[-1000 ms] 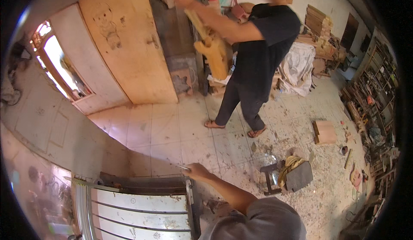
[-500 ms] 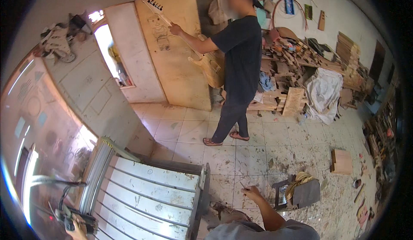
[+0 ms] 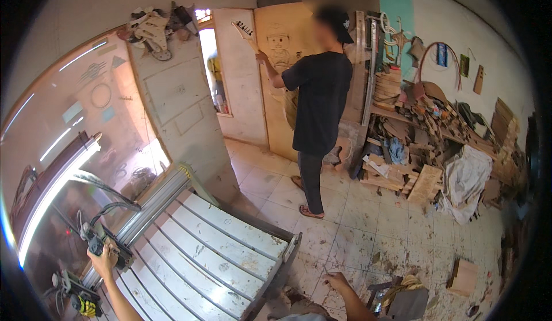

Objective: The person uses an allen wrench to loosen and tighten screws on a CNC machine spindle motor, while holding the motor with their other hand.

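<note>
My left hand [image 3: 103, 258] is wrapped round the edge of a black machine head [image 3: 122, 256], which has cables and rides on a metal rail beside a slotted white machine bed [image 3: 218, 252]. Off the bed's right side, above the tiled floor, my right hand [image 3: 339, 283] is closed on a thin stick-like thing [image 3: 325, 269], too small to name. Ahead, a person in dark clothes [image 3: 322, 102] holds an electric guitar [image 3: 247, 33] by the neck; its body is mostly hidden behind them.
A yellowish door panel [image 3: 276, 108] stands past the person. Wood scraps [image 3: 414, 120] are heaped along the right wall, near a white sheet [image 3: 467, 177]. A dark seat-like object [image 3: 407, 305] and a wooden block [image 3: 463, 277] sit on the littered floor. A lit tube [image 3: 57, 200] lies left.
My view has turned left and risen, bringing more of the machine and my left arm into sight. The person has stepped towards the door, turning their back more, with the guitar.
</note>
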Demonstrator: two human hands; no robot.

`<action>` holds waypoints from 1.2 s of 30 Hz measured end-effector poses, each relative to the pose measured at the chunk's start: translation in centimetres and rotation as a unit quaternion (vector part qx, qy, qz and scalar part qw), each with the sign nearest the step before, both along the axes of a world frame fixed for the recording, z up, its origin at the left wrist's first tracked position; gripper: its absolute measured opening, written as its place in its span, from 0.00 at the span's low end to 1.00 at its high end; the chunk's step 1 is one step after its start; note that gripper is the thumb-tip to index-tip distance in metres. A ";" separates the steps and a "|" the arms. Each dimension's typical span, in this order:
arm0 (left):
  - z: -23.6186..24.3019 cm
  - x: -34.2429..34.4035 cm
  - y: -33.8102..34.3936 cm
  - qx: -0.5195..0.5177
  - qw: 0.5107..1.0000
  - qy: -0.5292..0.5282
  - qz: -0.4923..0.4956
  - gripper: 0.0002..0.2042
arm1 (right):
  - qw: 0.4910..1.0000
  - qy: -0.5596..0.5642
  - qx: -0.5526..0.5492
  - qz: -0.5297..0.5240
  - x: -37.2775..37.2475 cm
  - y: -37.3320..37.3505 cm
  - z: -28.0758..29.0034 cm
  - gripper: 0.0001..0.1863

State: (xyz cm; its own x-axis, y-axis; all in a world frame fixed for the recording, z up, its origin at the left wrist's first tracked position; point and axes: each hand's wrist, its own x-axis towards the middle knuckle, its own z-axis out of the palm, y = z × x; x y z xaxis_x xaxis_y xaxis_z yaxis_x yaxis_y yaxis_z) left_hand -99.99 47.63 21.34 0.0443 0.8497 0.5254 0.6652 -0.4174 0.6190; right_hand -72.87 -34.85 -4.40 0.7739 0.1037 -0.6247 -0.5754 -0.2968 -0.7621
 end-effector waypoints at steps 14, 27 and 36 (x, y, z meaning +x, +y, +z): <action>-6.1 -2.0 -14.4 0.164 0.986 0.032 0.008 0.40 | 0.979 -0.054 0.034 0.194 9.6 9.5 6.4 0.12; -24.1 -8.5 -74.2 -0.294 0.910 0.132 0.260 0.26 | 0.853 0.094 0.137 0.494 15.6 25.6 9.6 0.23; -27.5 -9.1 -88.3 -0.589 0.640 -0.157 0.468 0.35 | 0.782 0.115 0.185 0.584 9.6 35.1 10.0 0.18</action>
